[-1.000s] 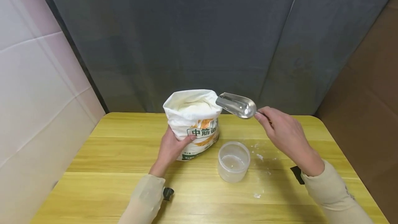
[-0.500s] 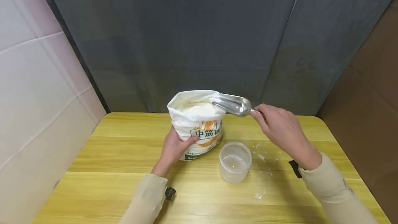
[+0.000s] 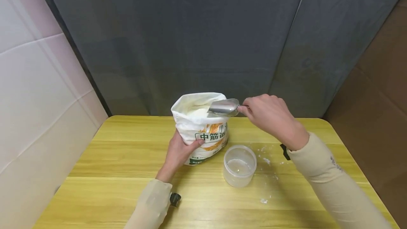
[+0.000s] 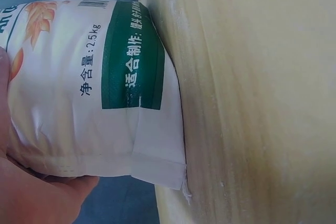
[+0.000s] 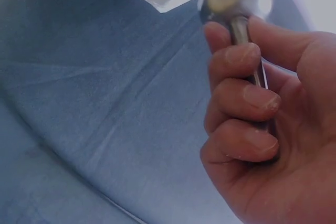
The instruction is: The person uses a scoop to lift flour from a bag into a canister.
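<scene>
A white flour bag [image 3: 187, 125] with orange and green print stands mouth up on the table. White flour [image 3: 198, 112] shows inside it. My left hand [image 3: 177, 149] grips the bag's lower left side, thumb across the front; its other fingers are largely hidden behind. In my right hand [image 3: 270, 116] is a metal scoop [image 3: 224, 107], whose bowl reaches over the bag's right rim, tip at the flour. The right wrist view shows the fingers curled round the scoop's handle [image 5: 258, 77]. In front of the bag, to its right, sits a clear plastic tub [image 3: 239, 179].
Small white flour spills [image 3: 266, 160] lie on the wooden table [image 3: 121, 158] right of the tub. A dark grey curtain [image 3: 190, 38] rises behind the table. A pale panel [image 3: 38, 80] bounds the left side, a brown one [image 3: 378, 70] the right.
My right hand has moved left with the scoop, taking its bowl from beside the bag's rim into the mouth. The bag has shifted slightly right with my left hand still gripping it.
</scene>
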Motion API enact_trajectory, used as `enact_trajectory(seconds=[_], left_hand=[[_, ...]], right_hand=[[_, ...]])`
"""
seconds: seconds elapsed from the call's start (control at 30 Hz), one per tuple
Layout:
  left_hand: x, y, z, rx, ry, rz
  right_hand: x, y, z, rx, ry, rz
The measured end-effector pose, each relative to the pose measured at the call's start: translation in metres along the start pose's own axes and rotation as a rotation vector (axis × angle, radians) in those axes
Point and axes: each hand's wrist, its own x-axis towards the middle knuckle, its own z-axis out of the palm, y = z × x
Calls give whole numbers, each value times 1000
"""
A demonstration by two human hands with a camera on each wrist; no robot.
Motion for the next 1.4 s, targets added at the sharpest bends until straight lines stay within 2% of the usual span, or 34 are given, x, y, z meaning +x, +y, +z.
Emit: enact_trajectory(seconds=[0.13,0.27,0.7,1.03,1.4], left_hand=[[1,0,2,-10,4,5],[0,0,2,-9,6,4],[2,-2,0,-19,6,-13],[2,-3,-2,-26,10,-12],[1,-6,-5,-16,17,18]], right_hand=[[4,-3,0,-8,-60,15],[6,-5,4,-10,-82,21],[22,-22,19,-43,-58,28],[35,-36,28,-65,-82,47],[46,-53,38,-81,-110,56]])
